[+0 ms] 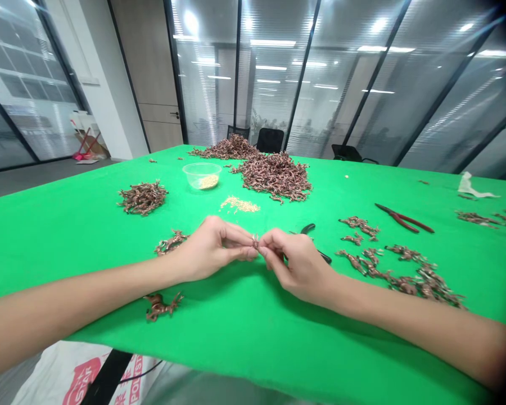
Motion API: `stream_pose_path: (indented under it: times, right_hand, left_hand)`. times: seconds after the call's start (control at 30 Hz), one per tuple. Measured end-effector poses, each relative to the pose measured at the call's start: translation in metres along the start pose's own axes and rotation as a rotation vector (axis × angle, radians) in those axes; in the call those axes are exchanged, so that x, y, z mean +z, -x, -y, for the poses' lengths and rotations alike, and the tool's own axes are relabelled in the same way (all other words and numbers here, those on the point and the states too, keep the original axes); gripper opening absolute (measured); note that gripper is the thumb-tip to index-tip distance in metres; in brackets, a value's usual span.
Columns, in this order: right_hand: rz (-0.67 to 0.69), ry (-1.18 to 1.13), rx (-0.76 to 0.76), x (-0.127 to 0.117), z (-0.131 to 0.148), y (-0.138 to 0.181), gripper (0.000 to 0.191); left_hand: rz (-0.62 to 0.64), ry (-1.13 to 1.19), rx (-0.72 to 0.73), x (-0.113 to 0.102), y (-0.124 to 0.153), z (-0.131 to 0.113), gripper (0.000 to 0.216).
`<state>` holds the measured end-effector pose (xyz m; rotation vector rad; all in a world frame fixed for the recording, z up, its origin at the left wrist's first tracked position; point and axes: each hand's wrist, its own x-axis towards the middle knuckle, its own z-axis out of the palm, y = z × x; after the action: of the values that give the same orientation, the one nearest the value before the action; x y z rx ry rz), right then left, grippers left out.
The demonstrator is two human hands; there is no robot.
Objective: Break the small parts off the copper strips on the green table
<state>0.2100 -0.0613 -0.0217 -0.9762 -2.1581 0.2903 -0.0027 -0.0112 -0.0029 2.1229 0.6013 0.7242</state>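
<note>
My left hand [213, 247] and my right hand [297, 264] meet above the green table [244, 332], fingertips pinched together on one small brown metal piece [255, 242]. Both hands are closed in a pinch around it. A black-handled tool [308, 229] lies on the cloth just behind my right hand, partly hidden by it. Small clusters of the same brown pieces lie by my left wrist [171, 242] and under my left forearm [160, 306].
Large heaps of brown pieces [276, 175] sit at the back middle, a smaller heap [142, 197] at the left. A clear plastic bowl [201, 174] holds pale grains, with more grains [240, 205] loose nearby. Red-handled pliers [402, 218] and scattered pieces [405, 273] lie right.
</note>
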Motion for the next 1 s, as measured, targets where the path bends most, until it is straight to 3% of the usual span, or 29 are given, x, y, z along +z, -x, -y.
stream_pose_path:
  times: [0.2, 0.3, 0.57, 0.73, 0.8, 1.0]
  right_hand:
    - [-0.092, 0.393, -0.262, 0.004, -0.009, 0.004, 0.017]
    - [-0.087, 0.435, -0.294, 0.004, -0.010, 0.005, 0.020]
    - [0.012, 0.010, -0.028, 0.001, 0.002, 0.000, 0.010]
    - [0.049, -0.123, 0.108, -0.004, 0.006, -0.003, 0.011]
    - [0.065, -0.168, 0.159, -0.004, 0.005, -0.003, 0.012]
    - [0.066, -0.210, 0.189, -0.002, 0.003, -0.002, 0.013]
  left_hand:
    - [0.030, 0.184, -0.101, 0.003, 0.000, -0.002, 0.018]
    - [0.040, 0.147, -0.069, 0.003, 0.002, -0.004, 0.018]
    - [-0.028, -0.078, 0.110, 0.002, 0.003, -0.003, 0.014]
    - [-0.167, 0.165, -0.139, 0.009, 0.001, -0.005, 0.014]
    - [-0.165, 0.229, -0.191, 0.010, 0.000, -0.004, 0.019]
    - [-0.080, 0.068, -0.111, 0.004, 0.002, -0.002, 0.026]
